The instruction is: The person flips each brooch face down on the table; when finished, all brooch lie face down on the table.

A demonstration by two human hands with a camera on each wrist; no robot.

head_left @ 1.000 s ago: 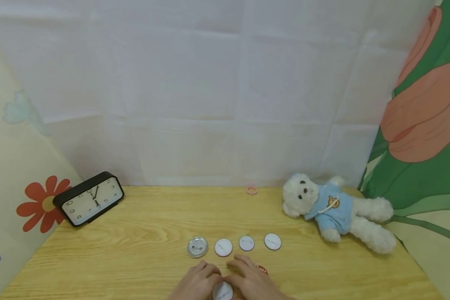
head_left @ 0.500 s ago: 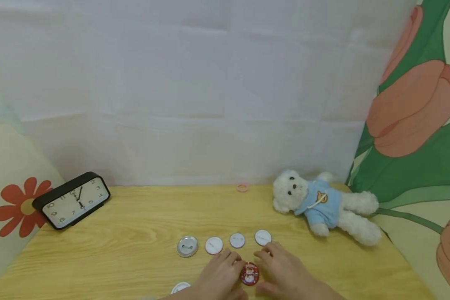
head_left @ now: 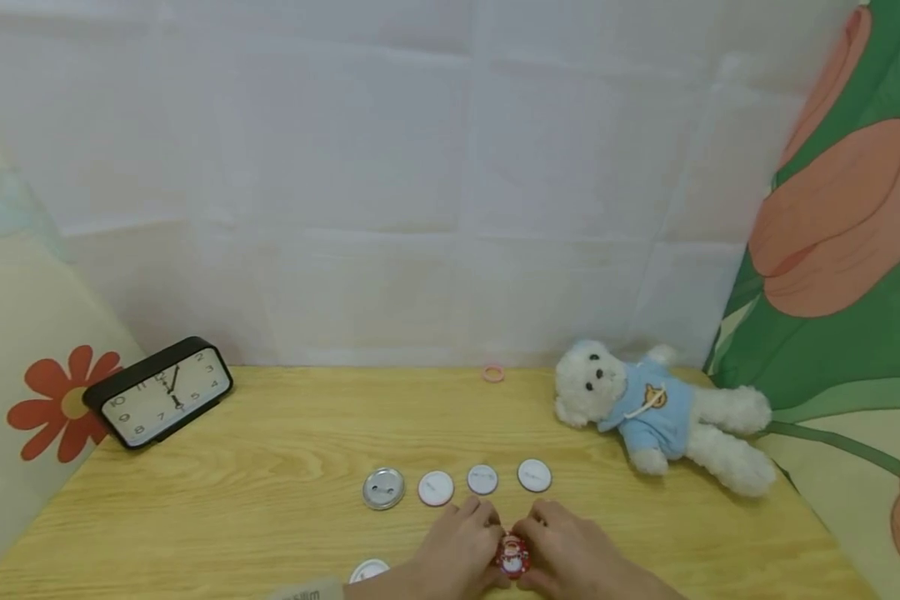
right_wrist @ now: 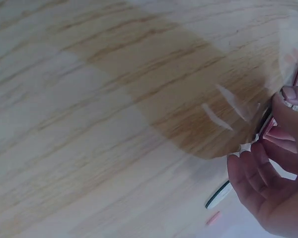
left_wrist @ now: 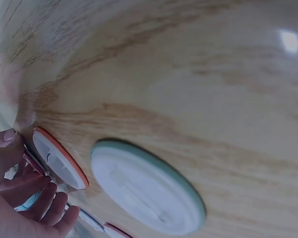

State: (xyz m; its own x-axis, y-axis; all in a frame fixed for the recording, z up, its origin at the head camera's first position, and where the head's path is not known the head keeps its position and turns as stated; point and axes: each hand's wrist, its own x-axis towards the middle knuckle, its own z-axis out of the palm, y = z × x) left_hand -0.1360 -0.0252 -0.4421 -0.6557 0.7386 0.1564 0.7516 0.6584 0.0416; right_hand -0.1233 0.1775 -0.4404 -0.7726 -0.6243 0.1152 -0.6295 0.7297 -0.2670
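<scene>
A round red button badge [head_left: 512, 556] with a snowman picture is held between both hands. My left hand [head_left: 457, 542] pinches its left edge and my right hand [head_left: 570, 546] its right edge. In the left wrist view the left hand [left_wrist: 32, 198] has its fingers bent, beside a white-backed badge with an orange rim [left_wrist: 60, 159]. Nearer that camera lies a white-backed badge with a green rim [left_wrist: 146, 191]. The right wrist view shows the right hand [right_wrist: 278, 168] with thumb and fingers at the badge's edge, which is mostly hidden.
A silver-backed badge [head_left: 383, 488] and white-backed badges [head_left: 436, 488], [head_left: 482, 479], [head_left: 534, 476] form a row beyond the hands. Another badge [head_left: 369, 571] lies by the left forearm. A black clock [head_left: 161, 392], pink ring [head_left: 492, 373] and teddy bear [head_left: 656, 408] stand or lie farther back.
The hands have left the white-backed badge at the front, moved right, and closed on the red badge, which is now gripped from both sides. The head view has shifted slightly.
</scene>
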